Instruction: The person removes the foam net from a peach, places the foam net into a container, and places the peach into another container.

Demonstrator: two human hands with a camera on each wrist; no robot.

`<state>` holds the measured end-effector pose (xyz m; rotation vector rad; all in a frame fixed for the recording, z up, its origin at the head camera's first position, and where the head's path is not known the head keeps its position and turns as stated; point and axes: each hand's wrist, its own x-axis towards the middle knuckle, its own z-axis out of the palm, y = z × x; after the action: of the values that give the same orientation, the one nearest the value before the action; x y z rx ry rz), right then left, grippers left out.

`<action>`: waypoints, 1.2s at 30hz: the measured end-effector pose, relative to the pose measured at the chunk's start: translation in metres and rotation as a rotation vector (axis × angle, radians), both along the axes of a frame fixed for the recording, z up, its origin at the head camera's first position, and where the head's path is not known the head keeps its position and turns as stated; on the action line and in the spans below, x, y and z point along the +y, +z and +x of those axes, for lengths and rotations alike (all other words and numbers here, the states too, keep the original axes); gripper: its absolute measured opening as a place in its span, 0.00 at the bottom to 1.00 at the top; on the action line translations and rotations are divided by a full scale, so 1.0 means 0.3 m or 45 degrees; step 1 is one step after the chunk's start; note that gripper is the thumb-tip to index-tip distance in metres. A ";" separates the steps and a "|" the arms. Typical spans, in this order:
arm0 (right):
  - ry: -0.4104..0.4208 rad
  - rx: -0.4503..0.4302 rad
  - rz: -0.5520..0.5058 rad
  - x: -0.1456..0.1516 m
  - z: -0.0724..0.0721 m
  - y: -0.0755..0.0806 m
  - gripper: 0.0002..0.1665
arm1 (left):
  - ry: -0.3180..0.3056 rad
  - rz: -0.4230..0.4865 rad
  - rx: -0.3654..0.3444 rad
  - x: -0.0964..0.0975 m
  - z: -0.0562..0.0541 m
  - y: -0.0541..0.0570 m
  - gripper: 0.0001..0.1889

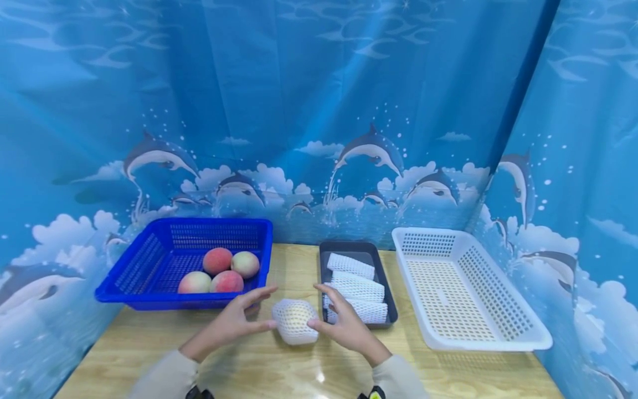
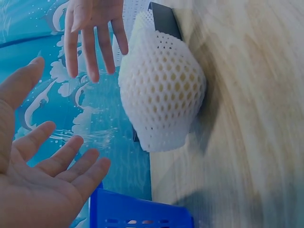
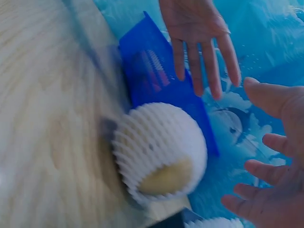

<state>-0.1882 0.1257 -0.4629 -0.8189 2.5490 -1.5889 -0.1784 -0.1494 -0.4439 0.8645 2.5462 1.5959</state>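
Note:
A peach in a white foam net sleeve [image 1: 295, 321] stands on the wooden table between my two hands. Pale yellow skin shows through the mesh, and in the right wrist view a wider bare patch [image 3: 168, 178] is visible at one end. My left hand [image 1: 236, 322] is on its left, fingers spread and relaxed. On the other side my right hand [image 1: 346, 327] is held the same way. From the head both thumbs look close to the netted peach, but the wrist views show a gap between it and each hand.
A blue basket [image 1: 112, 287] with several bare peaches [image 1: 217, 261] stands at the left. Right of the middle, a dark tray [image 1: 353, 247] bears several flat foam net sleeves [image 1: 358, 287]. A white basket [image 1: 498, 346] is at the far right. Behind hangs a dolphin-print curtain [image 1: 319, 111].

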 end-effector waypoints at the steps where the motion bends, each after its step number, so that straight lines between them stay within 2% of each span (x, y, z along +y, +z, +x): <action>1: 0.010 0.009 0.005 -0.011 0.000 -0.006 0.43 | 0.003 -0.004 -0.002 0.002 0.003 -0.004 0.35; 6: 0.007 0.044 0.065 -0.063 0.005 -0.040 0.45 | 0.013 0.010 -0.021 0.011 0.013 -0.038 0.35; 14: -0.073 0.053 0.065 -0.123 0.010 -0.113 0.46 | 0.050 0.075 -0.058 0.025 0.033 -0.116 0.35; 18: -0.130 0.065 0.083 -0.145 0.007 -0.147 0.47 | 0.061 0.102 -0.080 0.028 0.038 -0.140 0.36; 22: -0.156 0.076 0.127 -0.159 0.005 -0.172 0.49 | 0.077 0.113 -0.119 0.024 0.040 -0.152 0.36; 28: -0.189 0.154 0.197 -0.176 0.001 -0.203 0.51 | 0.095 0.098 -0.145 0.014 0.040 -0.163 0.36; 35: -0.214 0.251 0.225 -0.183 -0.003 -0.208 0.51 | 0.110 0.098 -0.168 0.011 0.043 -0.159 0.37; 36: -0.215 0.263 0.224 -0.182 -0.003 -0.207 0.51 | 0.107 0.086 -0.145 0.010 0.043 -0.158 0.36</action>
<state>-0.1891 0.0710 -0.5249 -0.8078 2.9235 -1.3551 -0.1656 -0.1464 -0.4913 0.6587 2.4946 1.7101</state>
